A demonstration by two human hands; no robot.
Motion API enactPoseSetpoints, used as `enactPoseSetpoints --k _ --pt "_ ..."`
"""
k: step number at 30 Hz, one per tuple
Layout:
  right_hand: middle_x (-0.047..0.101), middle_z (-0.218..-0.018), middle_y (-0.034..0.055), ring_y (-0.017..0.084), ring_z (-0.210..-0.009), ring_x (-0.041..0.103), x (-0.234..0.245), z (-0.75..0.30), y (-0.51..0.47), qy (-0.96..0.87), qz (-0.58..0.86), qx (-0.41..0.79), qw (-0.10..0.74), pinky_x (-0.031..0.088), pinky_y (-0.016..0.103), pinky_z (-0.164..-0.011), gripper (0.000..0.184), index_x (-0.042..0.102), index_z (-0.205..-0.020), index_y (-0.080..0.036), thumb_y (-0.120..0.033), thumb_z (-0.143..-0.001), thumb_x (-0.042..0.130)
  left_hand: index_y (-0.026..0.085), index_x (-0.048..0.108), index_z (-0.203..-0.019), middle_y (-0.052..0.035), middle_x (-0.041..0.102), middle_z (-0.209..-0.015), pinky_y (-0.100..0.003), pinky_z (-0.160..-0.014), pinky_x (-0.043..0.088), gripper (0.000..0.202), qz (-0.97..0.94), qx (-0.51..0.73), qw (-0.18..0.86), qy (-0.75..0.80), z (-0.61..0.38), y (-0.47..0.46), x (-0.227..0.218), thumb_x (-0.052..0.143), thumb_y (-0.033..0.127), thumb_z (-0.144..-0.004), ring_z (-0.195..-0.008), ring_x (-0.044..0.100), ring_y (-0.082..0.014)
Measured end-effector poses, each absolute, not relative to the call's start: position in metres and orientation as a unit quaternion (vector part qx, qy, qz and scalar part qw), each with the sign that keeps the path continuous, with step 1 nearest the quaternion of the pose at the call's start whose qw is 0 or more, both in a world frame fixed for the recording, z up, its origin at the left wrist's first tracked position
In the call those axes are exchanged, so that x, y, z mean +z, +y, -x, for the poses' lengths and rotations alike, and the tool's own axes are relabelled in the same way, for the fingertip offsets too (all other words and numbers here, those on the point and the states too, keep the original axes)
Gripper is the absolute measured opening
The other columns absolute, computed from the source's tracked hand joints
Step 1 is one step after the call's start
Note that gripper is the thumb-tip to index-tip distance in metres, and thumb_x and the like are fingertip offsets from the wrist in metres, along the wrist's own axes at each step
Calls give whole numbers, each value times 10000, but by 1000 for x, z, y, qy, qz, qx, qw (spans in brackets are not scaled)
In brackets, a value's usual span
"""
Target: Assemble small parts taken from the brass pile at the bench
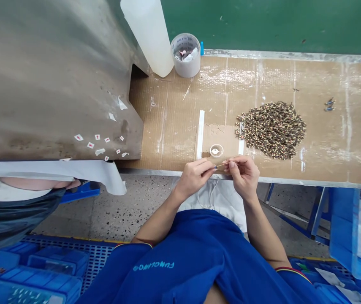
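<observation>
My left hand [195, 175] is closed in a pinch at the front edge of the work surface, with a tiny blue-tipped piece [215, 167] at its fingertips. My right hand [244, 175] pinches a thin pale stick [223, 164], which reaches across to the left fingertips. Exactly how stick and piece meet is too small to tell. Just beyond both hands lies a brown card patch [223, 135] with a round white mark [216, 150]. Right of it is a heap of small dark and cream pieces [272, 131].
A round tub [185, 55] with scraps stands at the back beside a translucent white container [151, 38]. A metal housing [56, 84] blocks the left. A few blue-and-dark pieces [329, 104] lie far right. Blue crates [345, 228] stand below, and another person's arm [28, 185] shows at left.
</observation>
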State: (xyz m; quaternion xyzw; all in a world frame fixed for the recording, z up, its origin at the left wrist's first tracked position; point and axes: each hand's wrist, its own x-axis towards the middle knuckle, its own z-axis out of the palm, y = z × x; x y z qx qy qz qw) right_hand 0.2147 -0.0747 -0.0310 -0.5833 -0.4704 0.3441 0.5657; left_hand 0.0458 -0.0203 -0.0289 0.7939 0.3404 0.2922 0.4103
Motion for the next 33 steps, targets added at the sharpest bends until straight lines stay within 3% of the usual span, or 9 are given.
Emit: enactPoseSetpoints --k 6,11,16,22,26,30,33 --pt "706 -766 15 152 -593 667 -27 -218 -72 -461 589 336 572 578 291 -555 216 602 -877 -241 -447 -933 631 158 699 -848 -50 701 -780 -250 -650 493 187 -776 300 435 345 -45 -18 -27 576 235 -965 -690 630 -143" --pt "705 -831 27 163 -668 675 -21 -220 -56 -463 601 262 596 577 316 -600 184 610 -912 -245 -426 -944 615 157 722 -831 -50 717 -758 -234 -597 485 221 -741 326 476 344 -42 -16 -26 611 300 -957 -651 630 -129" --pt "704 -896 60 222 -885 681 -21 -216 -41 -576 611 185 511 584 400 -736 160 664 -865 -250 -362 -953 590 153 744 -834 -62 724 -760 -220 -531 453 248 -705 352 520 330 -36 -13 -29 651 363 -930 -609 608 -118" --pt "691 -995 68 212 -904 661 -28 -212 -41 -587 609 197 495 570 358 -702 107 676 -992 -255 -302 -948 591 156 751 -828 -51 705 -716 -217 -526 431 239 -702 360 529 311 -32 -11 -30 673 364 -915 -575 573 -104" --pt "691 -1055 78 196 -847 660 -26 -224 -50 -582 622 193 488 575 362 -725 267 606 -1211 -253 -318 -956 563 158 754 -835 -55 714 -732 -217 -537 444 225 -702 364 529 309 -32 -10 -30 674 352 -916 -587 583 -107" --pt "673 -948 67 197 -804 633 -23 -255 -65 -542 690 69 475 543 350 -711 175 658 -1091 -233 -276 -955 556 156 757 -838 -55 714 -729 -209 -515 432 212 -703 368 530 300 -32 -10 -31 675 334 -918 -577 581 -105" --pt "655 -945 72 197 -791 625 -26 -272 -71 -556 713 42 424 536 344 -700 173 680 -1062 -224 -254 -955 547 149 757 -849 -54 706 -722 -200 -512 431 198 -702 373 529 296 -32 -9 -33 678 318 -917 -579 584 -103"
